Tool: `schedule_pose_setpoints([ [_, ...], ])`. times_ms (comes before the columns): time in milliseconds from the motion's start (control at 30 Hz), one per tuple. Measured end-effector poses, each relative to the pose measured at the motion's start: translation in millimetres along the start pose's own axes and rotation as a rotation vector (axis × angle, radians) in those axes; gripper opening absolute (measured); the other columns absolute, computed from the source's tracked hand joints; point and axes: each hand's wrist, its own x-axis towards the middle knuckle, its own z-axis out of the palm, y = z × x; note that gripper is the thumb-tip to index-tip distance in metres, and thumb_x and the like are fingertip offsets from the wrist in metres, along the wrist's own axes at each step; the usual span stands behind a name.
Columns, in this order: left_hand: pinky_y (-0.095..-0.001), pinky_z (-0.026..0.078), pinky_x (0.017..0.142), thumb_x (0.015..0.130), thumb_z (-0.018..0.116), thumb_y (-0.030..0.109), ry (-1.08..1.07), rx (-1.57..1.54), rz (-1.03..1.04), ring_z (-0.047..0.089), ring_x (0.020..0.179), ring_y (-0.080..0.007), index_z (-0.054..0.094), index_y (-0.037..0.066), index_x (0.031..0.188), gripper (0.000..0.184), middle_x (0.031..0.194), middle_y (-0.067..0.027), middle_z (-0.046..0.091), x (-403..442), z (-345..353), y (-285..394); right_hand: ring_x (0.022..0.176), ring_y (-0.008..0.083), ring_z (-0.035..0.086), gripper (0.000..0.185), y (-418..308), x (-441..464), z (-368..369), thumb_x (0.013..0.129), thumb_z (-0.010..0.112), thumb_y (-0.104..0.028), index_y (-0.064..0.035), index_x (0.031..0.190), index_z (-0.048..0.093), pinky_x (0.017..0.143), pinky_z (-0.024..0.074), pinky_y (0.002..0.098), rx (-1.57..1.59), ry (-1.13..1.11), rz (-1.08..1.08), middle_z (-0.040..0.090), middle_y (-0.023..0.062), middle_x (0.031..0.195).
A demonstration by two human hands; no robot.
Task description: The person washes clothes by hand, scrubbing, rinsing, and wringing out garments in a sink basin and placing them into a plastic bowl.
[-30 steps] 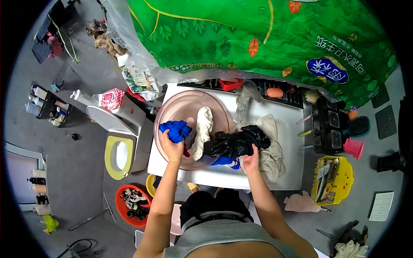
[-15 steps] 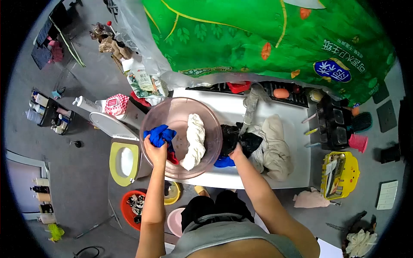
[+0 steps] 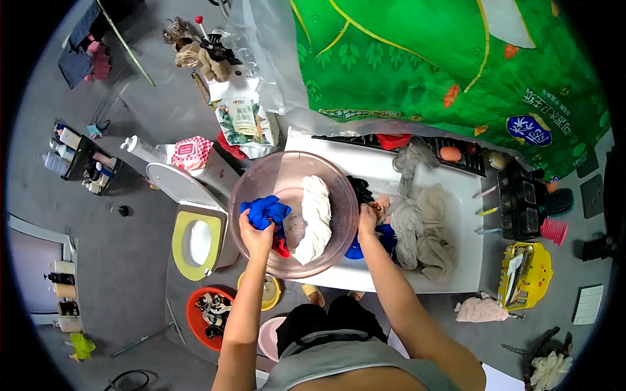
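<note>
My left hand (image 3: 257, 236) is closed around a bunched blue cloth (image 3: 266, 212) inside the translucent pinkish basin (image 3: 339, 244). A bit of red cloth (image 3: 280, 246) shows below the blue one. Beside it in the basin lies a twisted white garment (image 3: 314, 218). My right hand (image 3: 367, 223) is at the basin's right rim, close to the wet clothes in the white sink (image 3: 466, 228); its fingers are not clear enough to tell their grip. Near that hand are a black cloth (image 3: 358, 188), a dark blue cloth (image 3: 386, 240) and grey-beige garments (image 3: 430, 234).
A faucet (image 3: 412, 169) stands over the sink. A large green tissue pack (image 3: 417, 65) covers the back. Left stands a toilet (image 3: 189, 244). On the floor are a red basin (image 3: 195, 326) with cloths and a pink basin (image 3: 268, 335). A yellow basket (image 3: 538, 280) hangs at right.
The view has shifted, so the scene sits further right. My right hand has let go of the black cloth and come left to the basin's rim. My left hand keeps the blue cloth.
</note>
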Motion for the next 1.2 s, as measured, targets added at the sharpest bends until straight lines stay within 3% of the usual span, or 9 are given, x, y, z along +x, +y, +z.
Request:
schedule_pose_setpoints([
  [100, -0.0343, 0.042, 0.08, 0.057, 0.068, 0.008, -0.016, -0.007, 0.009, 0.055, 0.088, -0.0278, 0.048, 0.002, 0.103, 0.05, 0.093, -0.0158, 0.056, -0.4, 1.6, 1.7, 0.072, 0.0166, 0.056, 0.047, -57.1, -81.4, 14.8, 0.081, 0.052, -0.043, -0.003, 0.106, 0.054, 0.063, 0.0459, 0.0312, -0.222, -0.161, 0.115, 0.059, 0.0048, 0.091],
  [200, -0.0361, 0.041, 0.082, 0.056, 0.068, 0.01, -0.043, -0.057, -0.054, 0.052, 0.092, -0.0334, 0.047, 0.0, 0.105, 0.054, 0.099, -0.0174, 0.052, -1.3, -3.7, 15.1, 0.052, 0.0155, 0.055, 0.025, -82.5, -130.2, 17.3, 0.07, 0.064, -0.022, -0.0019, 0.082, 0.056, 0.04, 0.0447, 0.0297, -0.436, -0.322, 0.314, 0.059, 0.0077, 0.075],
  [300, -0.0352, 0.042, 0.081, 0.056, 0.068, 0.009, 0.011, -0.156, 0.002, 0.053, 0.089, -0.0294, 0.046, 0.001, 0.106, 0.055, 0.096, -0.0168, 0.052, -3.9, -5.8, 21.6, 0.05, 0.0158, 0.054, 0.016, -78.9, -137.7, -1.3, 0.069, 0.06, -0.015, -0.0017, 0.077, 0.055, 0.04, 0.0439, 0.029, -0.324, -0.345, 0.259, 0.058, 0.0083, 0.067],
  [333, -0.0347, 0.042, 0.081, 0.056, 0.068, 0.009, 0.026, -0.206, -0.001, 0.053, 0.088, -0.0284, 0.045, 0.001, 0.106, 0.055, 0.095, -0.0163, 0.052, -4.0, -9.8, 30.1, 0.05, 0.0187, 0.055, 0.04, -85.3, -142.8, -10.2, 0.068, 0.054, -0.004, -0.0024, 0.107, 0.046, 0.043, 0.043, 0.0316, -0.337, -0.319, 0.301, 0.06, 0.012, 0.072],
  [667, -0.0293, 0.042, 0.08, 0.063, 0.065, 0.005, -0.085, -0.471, 0.123, 0.054, 0.083, -0.0197, 0.045, 0.0, 0.106, 0.048, 0.09, -0.0119, 0.055, 28.0, -1.1, 103.5, 0.052, 0.0165, 0.058, 0.035, -110.1, -252.1, -153.8, 0.07, 0.055, -0.006, -0.0011, 0.103, 0.048, 0.039, 0.0433, 0.0281, -0.125, -0.253, 0.248, 0.062, 0.014, 0.07],
  [833, -0.0325, 0.045, 0.075, 0.061, 0.066, 0.01, -0.341, -0.431, 0.038, 0.056, 0.083, -0.0233, 0.047, -0.001, 0.101, 0.046, 0.092, -0.0157, 0.056, -5.5, 54.0, 91.9, 0.043, 0.0137, 0.053, 0.021, -120.8, -311.3, -189.5, 0.071, 0.054, -0.009, -0.0015, 0.091, 0.054, 0.033, 0.0396, 0.0257, -0.163, 0.154, 0.084, 0.06, 0.0091, 0.063],
  [967, -0.0421, 0.043, 0.08, 0.06, 0.07, 0.024, -0.511, -0.163, 0.125, 0.055, 0.088, -0.0362, 0.046, 0.001, 0.106, 0.056, 0.098, -0.0234, 0.054, -58.1, 103.9, 36.0, 0.041, 0.0134, 0.05, 0.011, -124.7, -315.7, -217.1, 0.072, 0.055, -0.011, -0.0019, 0.078, 0.056, 0.033, 0.0389, 0.0251, -0.209, 0.235, -0.009, 0.056, 0.0065, 0.057],
  [1033, -0.0479, 0.036, 0.09, 0.063, 0.069, 0.039, -0.817, 0.486, 0.132, 0.042, 0.107, -0.0447, 0.03, 0.005, 0.126, 0.081, 0.115, -0.03, 0.043, -80.9, 107.2, 25.4, 0.044, 0.0153, 0.053, 0.023, -125.3, -303.0, -228.8, 0.071, 0.056, -0.01, -0.0001, 0.092, 0.052, 0.034, 0.0415, 0.0274, -0.128, 0.192, -0.002, 0.056, 0.0067, 0.063],
  [1200, -0.0419, 0.038, 0.085, 0.071, 0.059, 0.015, -0.454, -0.096, 0.378, 0.048, 0.098, -0.0351, 0.052, 0.001, 0.101, 0.034, 0.106, -0.0201, 0.051, -62.1, 97.2, 95.8, 0.04, 0.0146, 0.05, 0.013, -141.7, -268.9, -208.4, 0.073, 0.056, -0.015, -0.0017, 0.075, 0.055, 0.035, 0.0432, 0.0263, -0.195, 0.194, -0.073, 0.051, 0.0063, 0.052],
])
